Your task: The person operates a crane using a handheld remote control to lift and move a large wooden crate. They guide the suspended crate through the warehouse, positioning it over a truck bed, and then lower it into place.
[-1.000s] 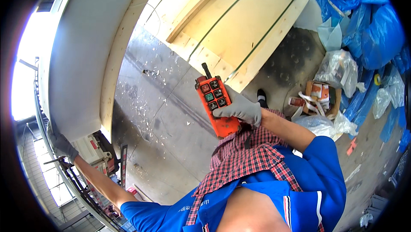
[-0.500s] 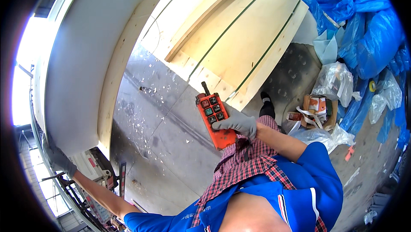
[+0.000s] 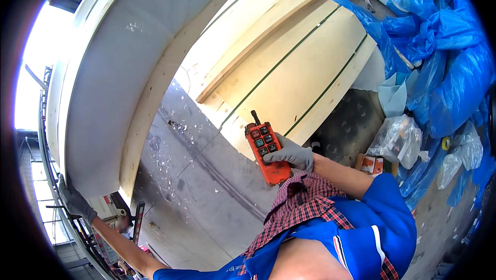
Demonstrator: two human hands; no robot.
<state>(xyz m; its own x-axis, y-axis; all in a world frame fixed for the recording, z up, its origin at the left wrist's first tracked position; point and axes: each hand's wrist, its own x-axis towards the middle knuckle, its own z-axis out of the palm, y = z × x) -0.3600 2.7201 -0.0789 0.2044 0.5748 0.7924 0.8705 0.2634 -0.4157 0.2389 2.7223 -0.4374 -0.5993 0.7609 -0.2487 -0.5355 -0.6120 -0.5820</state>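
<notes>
In my gloved right hand (image 3: pixel 293 155) is an orange handheld remote control (image 3: pixel 267 148) with black buttons and a short black antenna. My thumb lies across its front near the lower buttons. Far to the left, my gloved left hand (image 3: pixel 77 202) rests at the lower corner of a large panel (image 3: pixel 103 104), fingers stretched up along its edge. The panel has a pale grey face and light wooden edges, and it stands steeply tilted above the floor. What holds it up is out of view.
A stack of light wooden boards (image 3: pixel 305 63) bound with green straps lies ahead. Blue plastic sheeting (image 3: pixel 423 27), clear plastic bags (image 3: pixel 398 140) and a cardboard box (image 3: pixel 369 164) lie to the right. Debris dots the grey floor (image 3: pixel 191 176). Machinery (image 3: pixel 111 210) stands by my left arm.
My right hand has moved slightly right with the remote control. The panel and my left hand sit a little lower in view. My foot, seen before, is now mostly hidden.
</notes>
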